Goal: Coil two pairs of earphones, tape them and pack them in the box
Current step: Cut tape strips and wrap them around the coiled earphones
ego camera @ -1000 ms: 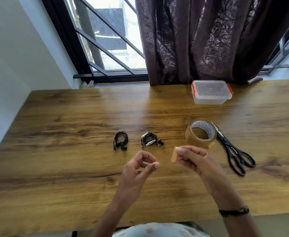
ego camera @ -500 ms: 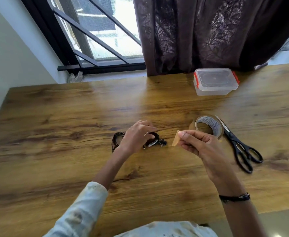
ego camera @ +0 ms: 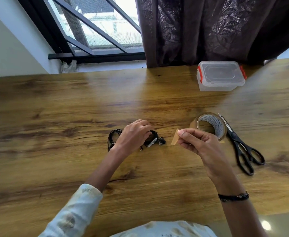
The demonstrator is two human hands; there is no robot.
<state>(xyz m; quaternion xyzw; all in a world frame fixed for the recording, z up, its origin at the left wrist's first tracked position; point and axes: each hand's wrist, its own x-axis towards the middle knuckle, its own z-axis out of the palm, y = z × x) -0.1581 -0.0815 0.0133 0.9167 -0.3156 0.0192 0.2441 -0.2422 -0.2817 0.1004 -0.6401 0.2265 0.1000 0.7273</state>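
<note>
Gripping a coiled black earphone bundle point(ego camera: 153, 138) in our left hand point(ego camera: 133, 136), we pinch a short brown tape strip point(ego camera: 175, 139) in our right hand point(ego camera: 196, 142) above the wooden tabletop point(ego camera: 71, 108).

Left forearm extends forward from a pale rolled sleeve point(ego camera: 75, 207), bare from below the elbow to the wrist. Left hand point(ego camera: 133, 134), palm down, lies low over the table, its fingers curled down around a coiled pair of earphones point(ego camera: 153, 139); the fingertips are hidden beneath the hand. Right forearm rises from the lower right, a dark bracelet point(ego camera: 233, 196) around the wrist. Right hand point(ego camera: 196, 142) is held above the table, back toward the camera, fingers curled; thumb and forefinger pinch a short piece of tape point(ego camera: 175, 139) that points toward the left hand. The two hands are near each other, not touching.
</note>
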